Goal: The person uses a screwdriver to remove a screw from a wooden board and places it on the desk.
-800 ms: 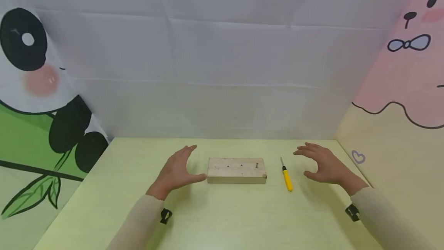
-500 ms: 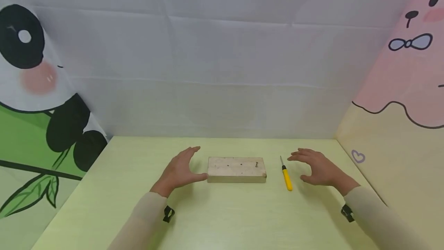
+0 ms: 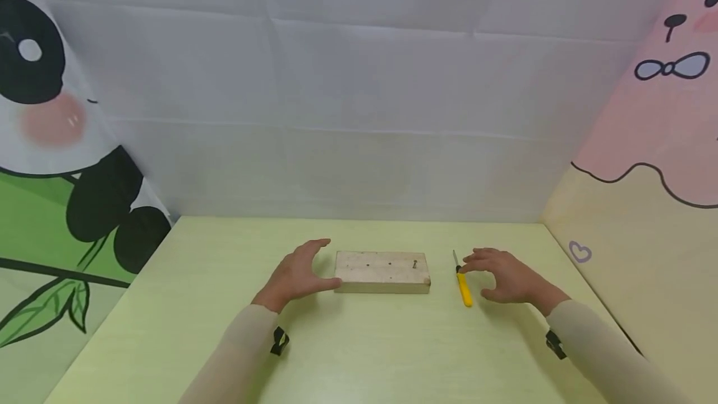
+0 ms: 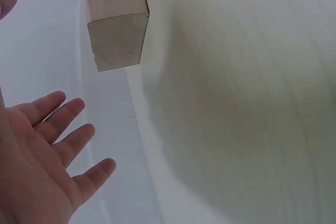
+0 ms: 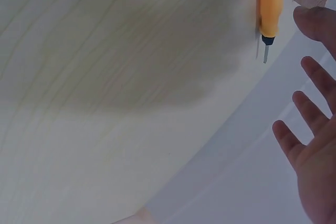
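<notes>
A pale wooden block (image 3: 381,274) lies flat on the table, with several small dark holes in its top. A screw (image 3: 414,264) stands up near the block's right end. My left hand (image 3: 297,276) is spread at the block's left end, fingers apart from the thumb; the left wrist view shows a gap between the fingers and the block (image 4: 118,35). To the block's right lies a yellow-handled screwdriver (image 3: 464,292), its thin shaft pointing away. My right hand (image 3: 507,276) hovers just right of it, fingertips overlapping the handle in the head view, fingers loosely bent and holding nothing.
The light yellow-green table (image 3: 359,341) reaches back to a white cloth wall (image 3: 359,80). Printed cartoon panels stand along the left (image 3: 33,223) and right (image 3: 645,254) sides. Each wrist carries a small black device.
My right hand has moved left and slightly lower, toward the screwdriver. My left hand has shifted a little right toward the block. The block and screwdriver stay in place.
</notes>
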The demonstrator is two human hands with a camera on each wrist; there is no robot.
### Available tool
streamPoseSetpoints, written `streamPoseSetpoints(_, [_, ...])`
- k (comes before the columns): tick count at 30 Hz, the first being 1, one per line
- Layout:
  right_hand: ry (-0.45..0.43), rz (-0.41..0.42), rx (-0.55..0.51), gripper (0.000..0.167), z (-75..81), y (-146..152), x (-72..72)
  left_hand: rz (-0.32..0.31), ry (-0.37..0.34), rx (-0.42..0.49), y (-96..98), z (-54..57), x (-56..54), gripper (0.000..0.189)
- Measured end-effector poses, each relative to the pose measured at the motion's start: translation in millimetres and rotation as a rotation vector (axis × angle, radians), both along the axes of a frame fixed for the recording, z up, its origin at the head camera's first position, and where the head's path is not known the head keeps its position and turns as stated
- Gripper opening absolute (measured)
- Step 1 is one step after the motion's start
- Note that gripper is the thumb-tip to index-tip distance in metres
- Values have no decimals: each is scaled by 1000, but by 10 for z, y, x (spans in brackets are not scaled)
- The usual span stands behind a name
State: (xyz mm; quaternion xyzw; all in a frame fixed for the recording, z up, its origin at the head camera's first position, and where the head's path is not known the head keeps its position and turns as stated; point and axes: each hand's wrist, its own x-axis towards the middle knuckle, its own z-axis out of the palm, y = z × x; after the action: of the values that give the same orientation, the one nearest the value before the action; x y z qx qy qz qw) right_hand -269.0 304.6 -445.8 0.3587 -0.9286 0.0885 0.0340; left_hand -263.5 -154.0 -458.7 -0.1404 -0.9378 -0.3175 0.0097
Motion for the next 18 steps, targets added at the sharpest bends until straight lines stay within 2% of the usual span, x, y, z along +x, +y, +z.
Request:
streamPoseSetpoints(6, [-55,21,33,43,-50,-20,-31,-23,-39,-8,25,-56,-80,87])
streamPoseSetpoints(18, [-8,143,20,37,-179,-121,-41,-62,-71,-8,104,-94,-163,81])
